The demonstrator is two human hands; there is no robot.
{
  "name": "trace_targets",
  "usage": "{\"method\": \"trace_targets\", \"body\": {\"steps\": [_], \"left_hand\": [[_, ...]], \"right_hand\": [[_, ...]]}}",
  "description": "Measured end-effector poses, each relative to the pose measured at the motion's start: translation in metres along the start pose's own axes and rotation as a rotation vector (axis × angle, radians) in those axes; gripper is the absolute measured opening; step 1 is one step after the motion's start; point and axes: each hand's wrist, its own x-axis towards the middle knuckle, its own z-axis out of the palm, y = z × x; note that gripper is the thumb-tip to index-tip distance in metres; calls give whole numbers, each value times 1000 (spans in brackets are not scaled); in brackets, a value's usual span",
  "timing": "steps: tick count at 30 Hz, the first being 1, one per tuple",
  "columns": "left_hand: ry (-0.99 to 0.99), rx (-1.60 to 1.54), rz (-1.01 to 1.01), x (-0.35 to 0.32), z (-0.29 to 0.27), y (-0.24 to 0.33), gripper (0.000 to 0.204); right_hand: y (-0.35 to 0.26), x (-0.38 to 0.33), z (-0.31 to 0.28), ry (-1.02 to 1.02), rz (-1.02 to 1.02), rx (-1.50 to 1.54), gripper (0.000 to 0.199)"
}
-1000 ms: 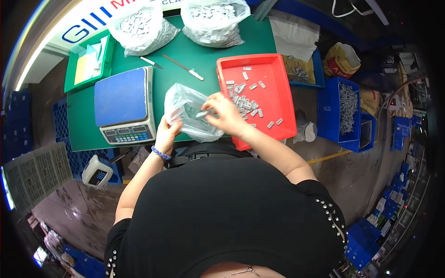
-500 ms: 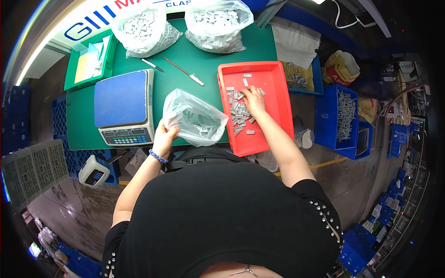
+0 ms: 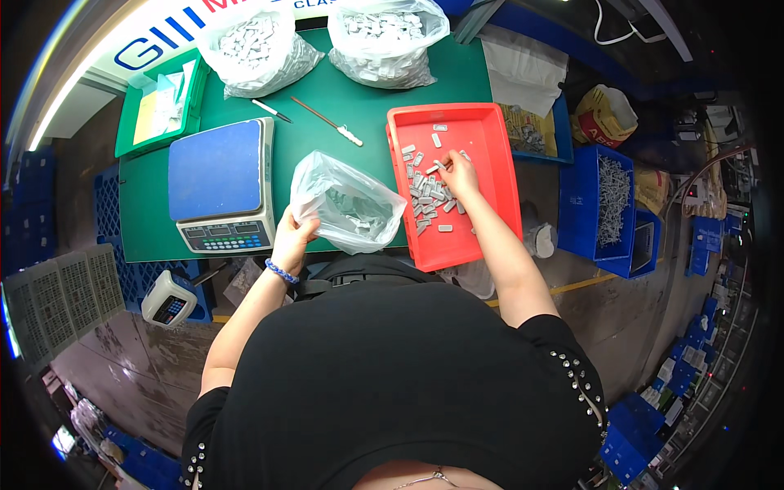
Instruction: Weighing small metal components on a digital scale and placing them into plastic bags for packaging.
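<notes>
My left hand (image 3: 292,242) grips the rim of a clear plastic bag (image 3: 317,181) at the table's near edge. The bag's mouth gapes upward, and several small grey parts (image 3: 371,226) lie inside. Over the red tray (image 3: 492,192) to its right, my right hand (image 3: 461,174) pinches a small grey rectangular part (image 3: 439,166) between thumb and fingertips. Below those fingers, a loose heap of like grey parts (image 3: 426,194) lies along the tray's left side. A few single ones are scattered near its far end.
A weighing scale (image 3: 216,173) with a blue top stands left of the bag. Two full bags of parts (image 3: 253,45) sit at the back. A pen (image 3: 270,109) and a brown stick (image 3: 322,119) lie mid-table. A green bin (image 3: 193,98) is far left; blue bins (image 3: 584,208) stand right.
My right hand has drawn slightly back and right from the heap, and a grey part now shows in its fingertips. My left hand still holds the bag.
</notes>
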Motion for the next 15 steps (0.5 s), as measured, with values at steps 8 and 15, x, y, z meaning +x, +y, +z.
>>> {"method": "trace_targets", "body": {"steps": [8, 15], "left_hand": [[0, 19, -11, -2, 0, 3, 46], [22, -17, 26, -1, 6, 3, 45]], "right_hand": [[-66, -21, -17, 51, -13, 526, 14], [-159, -66, -17, -264, -482, 411, 24]]}}
